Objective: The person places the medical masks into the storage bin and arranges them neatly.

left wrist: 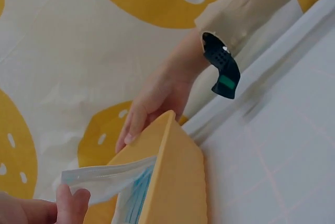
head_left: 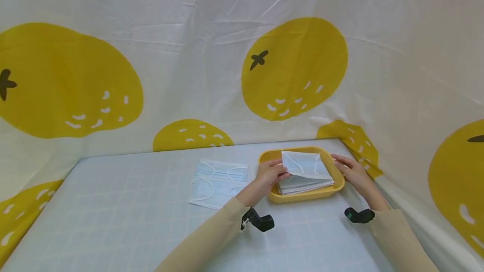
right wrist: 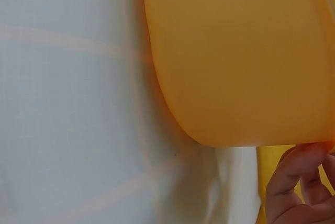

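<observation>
A yellow plastic tray point(head_left: 302, 199) at the right of the table holds a stack of face masks point(head_left: 302, 188). My left hand point(head_left: 267, 178) pinches the left edge of a light blue face mask point(head_left: 307, 165) between thumb and fingers. That mask is lifted at its left side, and a gap shows beneath its near edge. At the tray's right end, my right hand point(head_left: 355, 176) grips the rim, thumb on the inside in the left wrist view. The right wrist view shows its curled fingers point(right wrist: 293, 169) right at the tray's edge.
Left of the tray, face masks point(head_left: 217, 192) with white ear loops lie flat and overlapping on the pale checked tablecloth point(head_left: 124, 213). A white curtain point(head_left: 196, 74) with yellow fruit prints rises behind the table and along its right side, close to my right hand.
</observation>
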`<state>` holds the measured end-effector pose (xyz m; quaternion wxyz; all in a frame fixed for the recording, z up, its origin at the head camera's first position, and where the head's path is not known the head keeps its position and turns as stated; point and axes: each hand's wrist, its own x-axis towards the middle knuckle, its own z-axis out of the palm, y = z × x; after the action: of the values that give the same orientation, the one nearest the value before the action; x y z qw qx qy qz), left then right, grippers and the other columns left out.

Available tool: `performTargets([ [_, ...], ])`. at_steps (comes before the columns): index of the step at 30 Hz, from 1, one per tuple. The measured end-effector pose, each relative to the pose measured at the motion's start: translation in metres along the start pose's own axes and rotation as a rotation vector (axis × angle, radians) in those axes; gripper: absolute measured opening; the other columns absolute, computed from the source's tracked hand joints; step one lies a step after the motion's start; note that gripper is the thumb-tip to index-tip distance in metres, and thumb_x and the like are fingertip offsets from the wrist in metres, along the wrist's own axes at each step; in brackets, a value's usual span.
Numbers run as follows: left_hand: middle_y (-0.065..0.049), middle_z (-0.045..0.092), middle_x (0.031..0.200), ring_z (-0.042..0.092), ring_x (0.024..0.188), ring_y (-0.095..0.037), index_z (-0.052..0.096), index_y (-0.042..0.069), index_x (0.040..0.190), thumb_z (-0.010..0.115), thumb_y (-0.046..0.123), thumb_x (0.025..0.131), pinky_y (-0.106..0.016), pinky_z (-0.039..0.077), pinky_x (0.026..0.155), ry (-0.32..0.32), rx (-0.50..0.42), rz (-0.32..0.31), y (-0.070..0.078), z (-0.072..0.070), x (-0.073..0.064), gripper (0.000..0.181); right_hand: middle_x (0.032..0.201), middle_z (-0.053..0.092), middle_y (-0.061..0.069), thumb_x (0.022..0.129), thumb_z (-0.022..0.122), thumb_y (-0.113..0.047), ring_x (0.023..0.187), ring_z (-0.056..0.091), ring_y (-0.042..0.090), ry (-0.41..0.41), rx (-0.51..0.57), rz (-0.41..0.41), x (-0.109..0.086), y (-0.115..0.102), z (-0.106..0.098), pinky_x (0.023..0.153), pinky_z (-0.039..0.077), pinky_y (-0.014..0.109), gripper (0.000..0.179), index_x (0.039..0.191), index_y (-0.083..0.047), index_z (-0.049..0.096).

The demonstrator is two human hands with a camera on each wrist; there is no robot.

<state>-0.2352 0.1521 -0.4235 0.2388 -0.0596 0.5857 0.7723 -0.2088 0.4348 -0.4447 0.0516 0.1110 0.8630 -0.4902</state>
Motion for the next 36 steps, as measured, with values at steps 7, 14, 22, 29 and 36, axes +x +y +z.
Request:
performTargets([
  [7, -0.016, 0.069, 0.108, 0.069, 0.070, -0.010, 0.059, -0.003, 0.126, 0.066, -0.001, 0.087, -0.021, 0.058, 0.070, 0.022, 0.069, -0.032, 0.000, 0.003, 0.000, 0.039, 0.152, 0.032, 0.023, 0.102, 0.040, -0.042, 0.130, 0.041, 0.035, 0.005, -0.001, 0.007, 0.002, 0.001, 0.001, 0.078, 0.049, 0.009, 0.058, 0.149, -0.009, 0.033],
  [14, -0.016, 0.069, 0.111, 0.073, 0.080, -0.018, 0.060, -0.003, 0.125, 0.063, 0.001, 0.090, -0.023, 0.058, 0.071, 0.009, 0.109, -0.032, 0.003, 0.002, -0.005, 0.036, 0.152, 0.032, 0.024, 0.102, 0.040, -0.041, 0.133, 0.039, 0.037, 0.009, 0.002, -0.011, 0.001, 0.000, 0.002, 0.078, 0.049, 0.007, 0.057, 0.149, -0.009, 0.033],
  [22, -0.018, 0.064, 0.118, 0.069, 0.090, -0.020, 0.051, -0.006, 0.133, 0.056, 0.005, 0.095, -0.025, 0.058, 0.076, -0.065, 0.143, -0.040, 0.000, -0.005, -0.006, 0.040, 0.152, 0.032, 0.024, 0.102, 0.041, -0.042, 0.130, 0.041, 0.036, 0.013, 0.012, 0.007, 0.000, 0.001, 0.003, 0.078, 0.050, 0.008, 0.059, 0.150, -0.009, 0.032],
  [29, -0.019, 0.060, 0.121, 0.065, 0.083, -0.016, 0.046, -0.007, 0.136, 0.052, 0.014, 0.098, -0.025, 0.058, 0.079, -0.095, 0.222, -0.084, 0.001, -0.012, -0.008, 0.044, 0.151, 0.033, 0.024, 0.102, 0.040, -0.042, 0.124, 0.045, 0.030, 0.018, 0.013, 0.001, -0.001, 0.001, 0.003, 0.078, 0.049, 0.008, 0.059, 0.149, -0.009, 0.033],
  [36, -0.021, 0.058, 0.123, 0.065, 0.095, -0.022, 0.048, -0.009, 0.133, 0.051, 0.015, 0.098, -0.028, 0.057, 0.086, -0.102, 0.247, -0.100, 0.004, -0.017, -0.012, 0.043, 0.151, 0.033, 0.024, 0.101, 0.040, -0.044, 0.124, 0.045, 0.028, 0.019, 0.018, 0.001, -0.001, 0.003, 0.004, 0.078, 0.048, 0.007, 0.060, 0.149, -0.009, 0.033],
])
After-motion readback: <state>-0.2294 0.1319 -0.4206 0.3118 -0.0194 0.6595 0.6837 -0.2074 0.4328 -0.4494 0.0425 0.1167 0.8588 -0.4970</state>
